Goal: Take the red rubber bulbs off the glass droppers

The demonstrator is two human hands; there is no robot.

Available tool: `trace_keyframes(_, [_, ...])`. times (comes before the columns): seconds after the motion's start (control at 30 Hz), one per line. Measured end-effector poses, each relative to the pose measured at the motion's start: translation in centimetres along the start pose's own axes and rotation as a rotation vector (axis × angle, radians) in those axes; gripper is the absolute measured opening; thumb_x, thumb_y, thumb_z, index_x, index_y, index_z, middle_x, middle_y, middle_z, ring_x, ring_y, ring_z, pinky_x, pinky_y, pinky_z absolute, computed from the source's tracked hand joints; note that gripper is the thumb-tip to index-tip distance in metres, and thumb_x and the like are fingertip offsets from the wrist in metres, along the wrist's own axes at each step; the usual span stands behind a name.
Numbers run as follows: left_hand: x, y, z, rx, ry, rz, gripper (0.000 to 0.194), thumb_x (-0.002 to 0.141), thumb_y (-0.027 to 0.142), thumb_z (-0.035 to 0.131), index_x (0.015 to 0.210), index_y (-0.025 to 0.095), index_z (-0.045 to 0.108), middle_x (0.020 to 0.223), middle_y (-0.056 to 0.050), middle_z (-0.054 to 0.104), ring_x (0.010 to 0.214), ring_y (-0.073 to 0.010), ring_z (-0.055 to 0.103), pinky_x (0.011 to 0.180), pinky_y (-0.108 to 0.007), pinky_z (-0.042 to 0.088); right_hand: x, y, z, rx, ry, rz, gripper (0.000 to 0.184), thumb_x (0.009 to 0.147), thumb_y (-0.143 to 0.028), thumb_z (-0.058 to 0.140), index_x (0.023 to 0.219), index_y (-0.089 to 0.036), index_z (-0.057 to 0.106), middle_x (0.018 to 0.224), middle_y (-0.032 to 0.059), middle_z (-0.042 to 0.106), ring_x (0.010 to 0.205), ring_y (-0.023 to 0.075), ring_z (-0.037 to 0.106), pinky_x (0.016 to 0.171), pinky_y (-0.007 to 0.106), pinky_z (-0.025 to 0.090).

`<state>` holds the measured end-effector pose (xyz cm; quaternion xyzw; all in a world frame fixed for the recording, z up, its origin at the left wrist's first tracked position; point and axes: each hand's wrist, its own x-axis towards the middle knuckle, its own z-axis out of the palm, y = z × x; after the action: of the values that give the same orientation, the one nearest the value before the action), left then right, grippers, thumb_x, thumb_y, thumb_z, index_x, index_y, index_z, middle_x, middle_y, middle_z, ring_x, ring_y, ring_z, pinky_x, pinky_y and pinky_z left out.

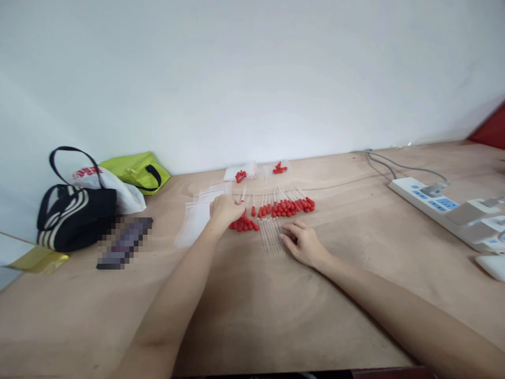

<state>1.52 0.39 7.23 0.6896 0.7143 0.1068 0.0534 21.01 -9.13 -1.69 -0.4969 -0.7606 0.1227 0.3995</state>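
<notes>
My left hand (224, 209) is closed in a pinch on a glass dropper with a red bulb (241, 199), held just above a small heap of loose red rubber bulbs (243, 225). My right hand (302, 242) rests on the wooden table (276, 310), fingers curled and touching a bundle of bare glass tubes (270, 234). Behind them lies a row of assembled droppers with red bulbs (290, 205). Clear plastic bags (197, 216) lie to the left of my left hand.
Two small bags holding red bulbs (240, 175) sit near the wall. A black striped bag (74, 213), a white bag and a green pouch (136, 171) stand at far left. A white power strip (437, 205) with cable lies at right.
</notes>
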Motion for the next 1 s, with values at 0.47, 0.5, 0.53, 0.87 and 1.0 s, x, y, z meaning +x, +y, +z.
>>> trace_keyframes(0.47, [-7.5,-2.0,5.1,0.039,0.551,1.026,0.01,0.078,0.019,0.049,0.071,0.016,0.055,0.071,-0.004,0.054,0.069,-0.0154,0.049,0.064,-0.029,0.039,0.5,0.2,-2.4,-0.36,0.217,-0.356,0.032,0.078,-0.036,0.055,0.107,-0.025,0.056,0.091,0.0032,0.061,0.089,0.018,0.051,0.09,0.042,0.028])
trace_keyframes(0.5, [-7.5,-2.0,5.1,0.07,0.57,1.051,0.01,0.078,0.018,0.049,0.072,0.016,0.055,0.071,-0.004,0.054,0.069,-0.0155,0.049,0.064,-0.029,0.038,0.5,0.1,-2.3,-0.383,0.2,-0.405,0.026,0.079,-0.034,0.054,0.103,-0.026,0.059,0.083,0.0008,0.063,0.084,0.0159,0.052,0.092,0.043,0.025])
trace_keyframes(0.53, [-7.5,-1.9,5.1,0.099,0.588,1.07,0.01,0.078,0.017,0.048,0.072,0.015,0.055,0.071,-0.003,0.055,0.068,-0.0155,0.049,0.064,-0.03,0.038,0.5,-0.1,-2.1,-0.403,0.196,-0.44,0.021,0.08,-0.032,0.053,0.099,-0.027,0.061,0.077,-0.001,0.063,0.078,0.0139,0.051,0.093,0.043,0.023])
trace_keyframes(0.87, [-7.5,-2.1,5.4,-0.164,0.418,0.902,0.019,0.077,0.034,0.053,0.088,0.019,0.058,0.087,-0.006,0.058,0.086,-0.0184,0.051,0.079,-0.033,0.039,0.2,-0.5,-1.8,-0.421,-0.037,-0.301,0.026,0.086,-0.03,0.039,0.09,-0.026,0.064,0.067,0.0003,0.06,0.071,0.0146,0.048,0.093,0.043,0.021])
trace_keyframes(1.0, [-7.3,-2.1,5.8,-0.247,0.289,0.964,0.02,0.08,0.036,0.051,0.091,0.022,0.06,0.092,-0.004,0.062,0.091,-0.0178,0.051,0.083,-0.034,0.037,0.0,-0.7,-1.6,-0.36,-0.055,-0.3,0.027,0.086,-0.03,0.038,0.09,-0.024,0.064,0.064,0.0013,0.057,0.07,0.0143,0.046,0.089,0.041,0.024])
